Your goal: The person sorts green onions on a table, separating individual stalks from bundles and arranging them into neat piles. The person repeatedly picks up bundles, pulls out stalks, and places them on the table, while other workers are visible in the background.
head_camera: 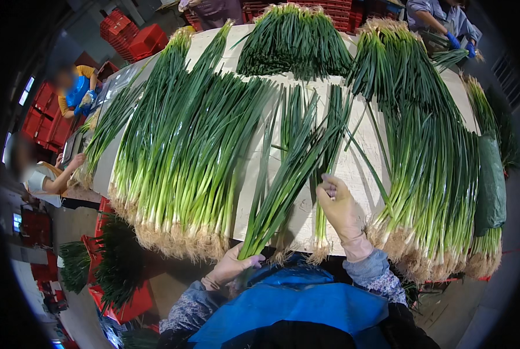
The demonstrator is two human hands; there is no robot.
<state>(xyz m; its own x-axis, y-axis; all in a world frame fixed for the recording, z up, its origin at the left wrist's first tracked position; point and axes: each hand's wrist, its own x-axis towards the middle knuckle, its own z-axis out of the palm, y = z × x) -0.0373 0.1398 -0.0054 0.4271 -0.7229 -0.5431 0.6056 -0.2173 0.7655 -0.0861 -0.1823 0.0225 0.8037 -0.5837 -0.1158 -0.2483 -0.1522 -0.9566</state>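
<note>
My left hand point(230, 267), in a pale glove, grips a bunch of green onions point(286, 187) near its root end; the leaves slant up and right over the table. My right hand point(336, 198), also gloved, is raised with curled fingers beside the bunch; nothing plain shows in it, and how far the fingers close is unclear. Under and beside it lies a thin bundle of green onions point(321, 222), roots towards me. A wide pile of green onions point(177, 174) lies left of my hands, and another pile point(425, 196) lies to the right.
More green onions point(294, 43) lie across the far side of the pale table point(251, 192). A rolled green plastic sheet point(490, 187) rests at the right. Co-workers stand at the left and far edges. Red crates point(118, 30) are stacked beyond the table; another red crate point(129, 301) stands low at left.
</note>
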